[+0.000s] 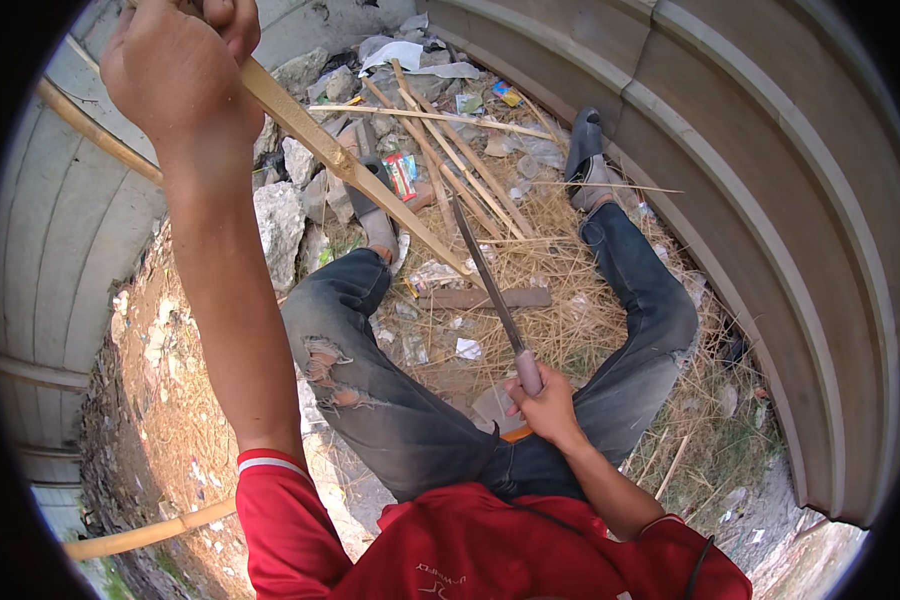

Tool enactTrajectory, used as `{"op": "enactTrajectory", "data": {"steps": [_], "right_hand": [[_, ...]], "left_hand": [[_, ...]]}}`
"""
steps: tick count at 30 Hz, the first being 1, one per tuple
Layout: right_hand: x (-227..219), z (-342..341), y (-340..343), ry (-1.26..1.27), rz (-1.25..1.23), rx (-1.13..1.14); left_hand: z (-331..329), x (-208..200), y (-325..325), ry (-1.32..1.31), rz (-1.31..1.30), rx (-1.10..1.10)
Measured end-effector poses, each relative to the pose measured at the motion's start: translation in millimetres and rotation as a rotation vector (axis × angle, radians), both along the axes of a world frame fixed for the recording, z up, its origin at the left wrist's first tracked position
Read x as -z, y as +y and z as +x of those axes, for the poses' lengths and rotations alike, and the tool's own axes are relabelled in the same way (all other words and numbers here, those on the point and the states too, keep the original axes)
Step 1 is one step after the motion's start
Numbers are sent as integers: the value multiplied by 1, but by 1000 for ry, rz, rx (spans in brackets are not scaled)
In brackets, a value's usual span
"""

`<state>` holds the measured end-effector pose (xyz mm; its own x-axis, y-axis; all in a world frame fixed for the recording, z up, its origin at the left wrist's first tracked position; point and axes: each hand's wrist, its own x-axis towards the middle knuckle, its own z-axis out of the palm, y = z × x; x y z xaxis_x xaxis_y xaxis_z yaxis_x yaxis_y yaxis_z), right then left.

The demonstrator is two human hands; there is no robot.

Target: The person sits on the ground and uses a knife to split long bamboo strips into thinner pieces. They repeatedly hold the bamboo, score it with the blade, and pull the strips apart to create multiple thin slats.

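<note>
A long bamboo strip is held up at a slant by the left hand, whose fingers are closed around its upper end near the top edge of the view. Its lower end is met by the blade of a long knife, the handle of which is gripped in the closed right hand above the lap. The blade is set at the tip of the strip, so the paring appears to be at an early point on this piece, with most of its length left unworked. Several thinner slats are already laid on the straw-covered ground between the feet. Whether the edge has bitten into the bamboo cannot be told; the contact is too small, and the left fingertips are cut off.
</note>
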<state>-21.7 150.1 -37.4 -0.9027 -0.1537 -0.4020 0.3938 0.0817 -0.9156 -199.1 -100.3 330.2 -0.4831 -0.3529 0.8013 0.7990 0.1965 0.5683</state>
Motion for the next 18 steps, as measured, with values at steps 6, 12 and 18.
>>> {"op": "enactTrajectory", "data": {"steps": [6, 12, 18], "right_hand": [[-10, 4, -5, -14, -39, 58], [-27, 4, -13, 224, 27, 122], [-2, 6, -4, 81, 95, 3]], "left_hand": [[-11, 32, 16, -29, 112, -67], [-29, 61, 25, 3, 36, 161], [-33, 168, 38, -96, -2, 271]]}}
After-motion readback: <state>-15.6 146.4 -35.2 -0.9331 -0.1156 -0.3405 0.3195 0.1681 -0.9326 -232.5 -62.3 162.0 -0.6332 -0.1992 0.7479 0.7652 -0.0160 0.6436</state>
